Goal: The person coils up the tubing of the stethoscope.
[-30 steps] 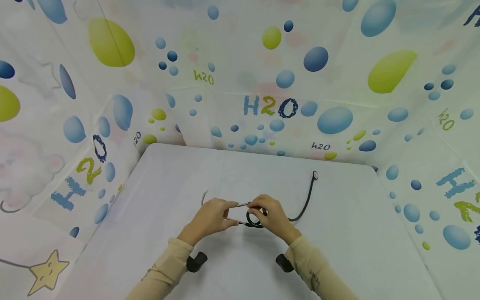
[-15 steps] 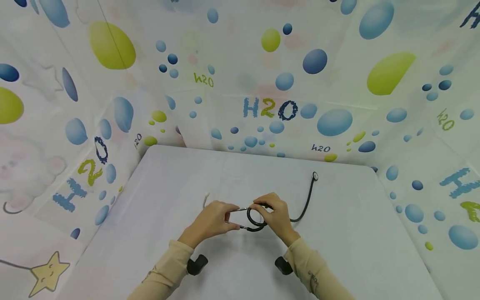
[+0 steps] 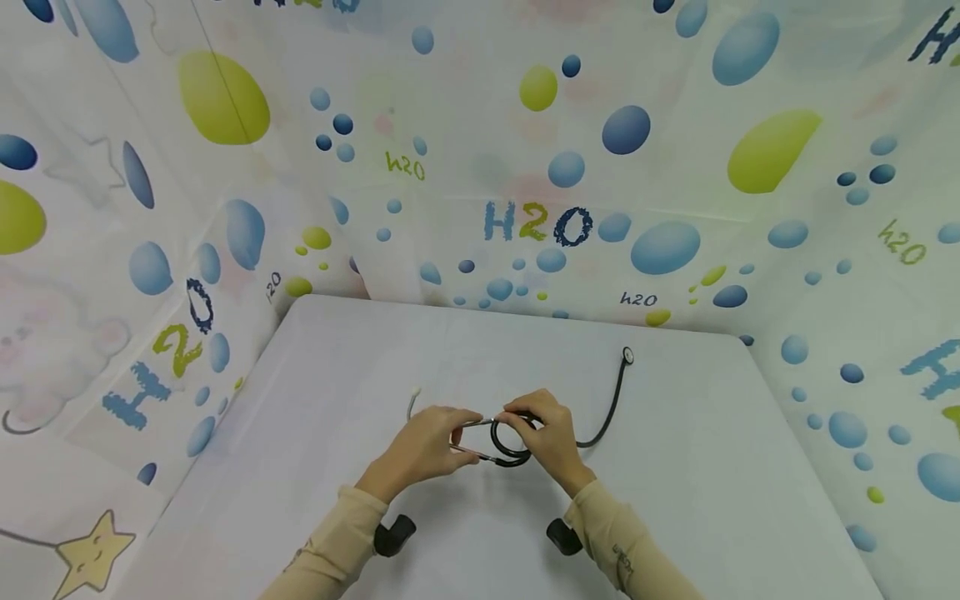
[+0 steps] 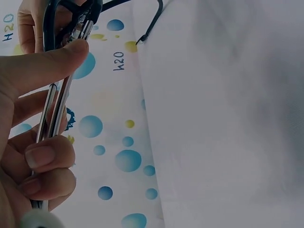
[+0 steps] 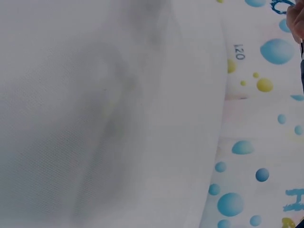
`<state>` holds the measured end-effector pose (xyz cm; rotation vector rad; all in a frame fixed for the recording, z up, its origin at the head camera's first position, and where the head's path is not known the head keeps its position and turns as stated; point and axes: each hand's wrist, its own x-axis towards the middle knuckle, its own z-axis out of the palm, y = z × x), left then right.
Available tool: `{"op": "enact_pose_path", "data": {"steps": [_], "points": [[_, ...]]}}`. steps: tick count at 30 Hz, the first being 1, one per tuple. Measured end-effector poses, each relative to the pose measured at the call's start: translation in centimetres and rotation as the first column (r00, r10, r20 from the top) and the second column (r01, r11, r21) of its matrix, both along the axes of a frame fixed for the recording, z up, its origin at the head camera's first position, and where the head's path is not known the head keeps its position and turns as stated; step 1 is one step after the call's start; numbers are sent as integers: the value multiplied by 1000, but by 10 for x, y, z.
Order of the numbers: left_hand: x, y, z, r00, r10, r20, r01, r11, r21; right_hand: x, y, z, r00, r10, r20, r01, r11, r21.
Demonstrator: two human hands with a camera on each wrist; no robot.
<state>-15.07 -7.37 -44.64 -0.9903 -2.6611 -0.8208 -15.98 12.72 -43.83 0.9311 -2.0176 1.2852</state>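
Observation:
Between the two hands is a stethoscope (image 3: 512, 461) with coiled black tubing and metal ear tubes. The left hand (image 3: 427, 440) grips the ear tubes; in the left wrist view its thumb and curled fingers close round the metal tubes (image 4: 58, 107). One light eartip (image 3: 416, 392) sticks out beyond that hand. The right hand (image 3: 551, 433) pinches the black tubing near where it meets the metal. From there the tubing runs right to the round chestpiece (image 3: 628, 356), which lies on the white table. In the right wrist view only part of a hand (image 5: 297, 21) shows at the edge.
The white table (image 3: 360, 350) spans the area under the hands. Behind and beside it hangs a sheet (image 3: 465, 108) printed with blue and green drops. A black wrist camera (image 3: 394, 535) sits by the left cuff, another (image 3: 564, 537) by the right.
The hands keep hold of the stethoscope and shift only slightly. The black coil has opened out a little between them. The chestpiece stays in place on the table.

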Motion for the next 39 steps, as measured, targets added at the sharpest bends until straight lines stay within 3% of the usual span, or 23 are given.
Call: {"op": "enact_pose_path", "data": {"steps": [11, 20, 39], "points": [[-1, 0, -3, 998, -11, -64, 13, 1000, 27, 0, 2, 2, 1000, 7, 9, -7, 1000, 2], [1, -2, -3, 997, -57, -55, 58, 998, 11, 0, 3, 3, 1000, -1, -4, 1, 1000, 11], [3, -2, -6, 996, -80, -27, 80, 997, -12, 5, 3, 6, 996, 10, 88, -11, 1000, 11]]}}
